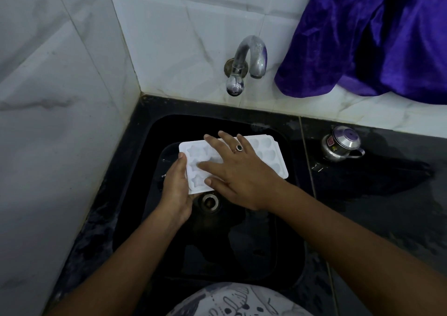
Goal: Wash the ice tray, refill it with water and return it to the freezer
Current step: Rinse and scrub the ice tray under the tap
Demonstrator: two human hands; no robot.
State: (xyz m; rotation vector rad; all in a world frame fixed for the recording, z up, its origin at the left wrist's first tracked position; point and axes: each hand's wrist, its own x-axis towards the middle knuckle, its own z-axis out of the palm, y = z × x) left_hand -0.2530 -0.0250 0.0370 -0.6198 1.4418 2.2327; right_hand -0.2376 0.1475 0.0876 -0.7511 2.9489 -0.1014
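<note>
A white ice tray [272, 157] with star and heart shaped cups is held level over the black sink [285, 219]. My left hand [175, 190] grips the tray's left end, thumb on the rim and fingers underneath. My right hand [238, 170] lies flat across the top of the tray, fingers spread and straight, a ring on one finger. It covers the tray's middle. The chrome tap [251, 61] on the tiled wall above the sink gives no visible water.
The drain [209, 202] sits just below the tray. A small steel pot with a lid [342, 146] stands on the wet black counter to the right. A purple cloth [377, 37] hangs at the upper right. White tiled walls close the left and back sides.
</note>
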